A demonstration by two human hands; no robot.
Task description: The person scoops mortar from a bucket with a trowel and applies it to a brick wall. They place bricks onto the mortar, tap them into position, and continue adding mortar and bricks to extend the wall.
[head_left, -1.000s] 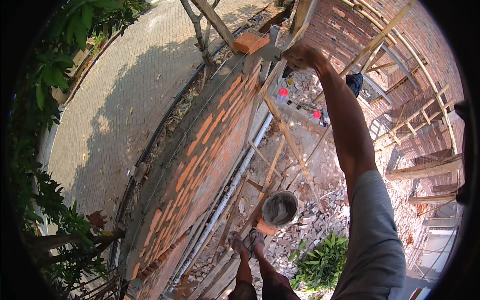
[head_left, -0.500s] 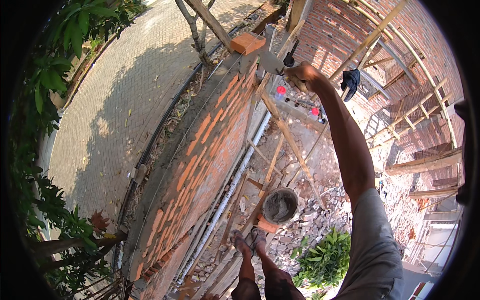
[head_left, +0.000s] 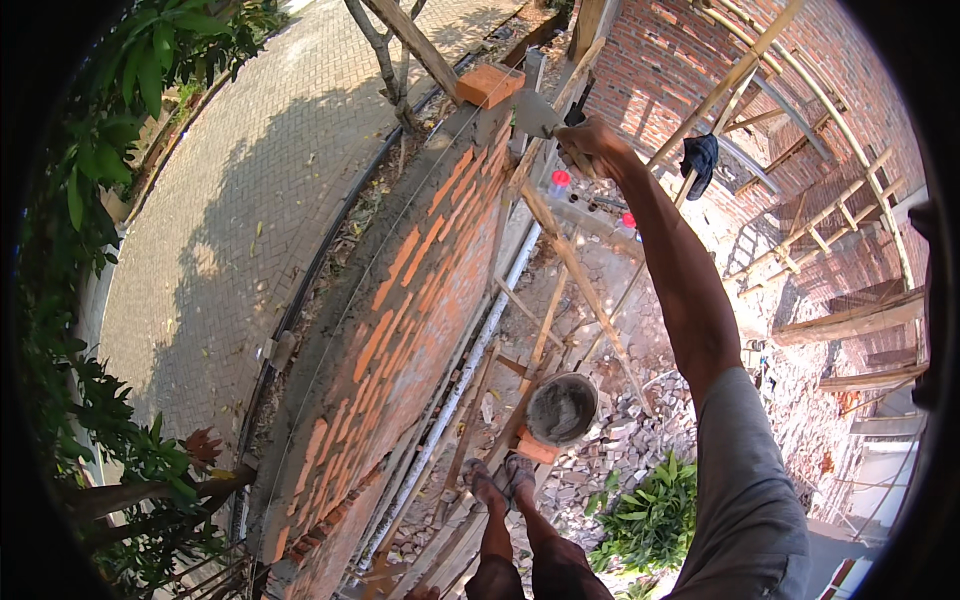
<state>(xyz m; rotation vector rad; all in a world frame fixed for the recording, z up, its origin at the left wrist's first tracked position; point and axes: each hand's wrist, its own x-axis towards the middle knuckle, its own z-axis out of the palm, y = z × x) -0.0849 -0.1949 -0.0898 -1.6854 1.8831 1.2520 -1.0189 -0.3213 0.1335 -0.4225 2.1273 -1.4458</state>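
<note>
My right hand (head_left: 590, 150) grips the handle of a trowel (head_left: 536, 115), its blade raised at the top of the brick wall (head_left: 405, 280) beside a loose orange brick (head_left: 489, 84). Grey mortar covers the wall's top, with a taut string along it. A small bit of skin at the lower edge seems to be my left hand (head_left: 421, 592); its fingers cannot be made out.
Below, a mortar bucket (head_left: 560, 410) stands beside bricks and my feet on boards. Timber braces (head_left: 590, 280), a white pipe, rubble and a bush surround it. Bamboo scaffolding (head_left: 850, 220) lines the brick building rightward. A paved road (head_left: 190, 250) and foliage lie left.
My right hand and the trowel have moved left and a little down from a second ago, then slightly up, so the blade now sits closer against the brick's right end.
</note>
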